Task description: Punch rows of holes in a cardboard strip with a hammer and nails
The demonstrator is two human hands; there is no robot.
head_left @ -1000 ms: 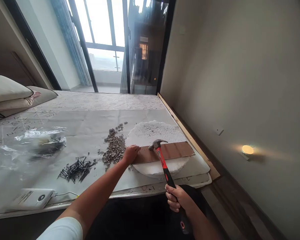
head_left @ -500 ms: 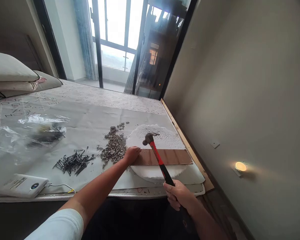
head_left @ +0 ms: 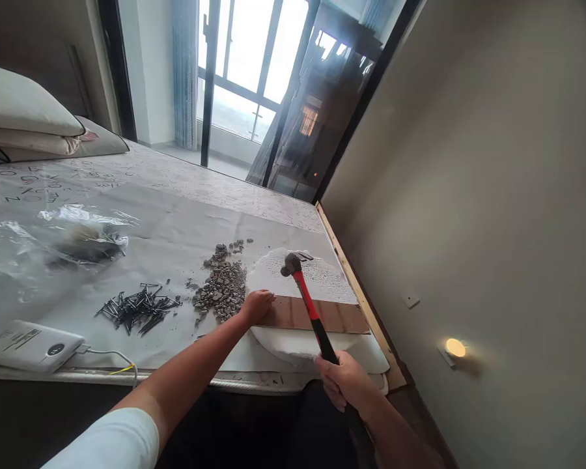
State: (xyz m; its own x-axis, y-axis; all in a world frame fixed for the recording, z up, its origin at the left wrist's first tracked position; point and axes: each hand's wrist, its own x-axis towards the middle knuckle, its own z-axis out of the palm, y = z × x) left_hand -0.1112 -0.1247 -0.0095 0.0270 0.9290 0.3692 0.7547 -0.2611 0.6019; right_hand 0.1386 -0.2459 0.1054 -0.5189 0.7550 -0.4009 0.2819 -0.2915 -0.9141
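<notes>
My right hand (head_left: pixel 344 378) is wrapped round the black grip of a claw hammer (head_left: pixel 308 303) with a red and black handle. The hammer's head is raised over a flat brown strip (head_left: pixel 339 316), which looks like board. Closed at the strip's left end is my left hand (head_left: pixel 258 306), its fingertips pinched together; what they hold, if anything, is too small to make out. Beneath the strip lies a white foam-like slab (head_left: pixel 317 277) with a rough, pitted surface. Grey gravel (head_left: pixel 222 286) is heaped just left of my left hand.
A pile of dark nails (head_left: pixel 137 307) lies left of the gravel. Behind it sits a clear plastic bag (head_left: pixel 83 238); a white power bank (head_left: pixel 34 345) with a cable is near the mattress edge. A wooden edge board (head_left: pixel 354 280) and wall (head_left: pixel 469 195) bound the right side.
The camera view has tilted and shifted slightly. The hammer stays raised over the brown strip, and my left hand remains at the strip's left end.
</notes>
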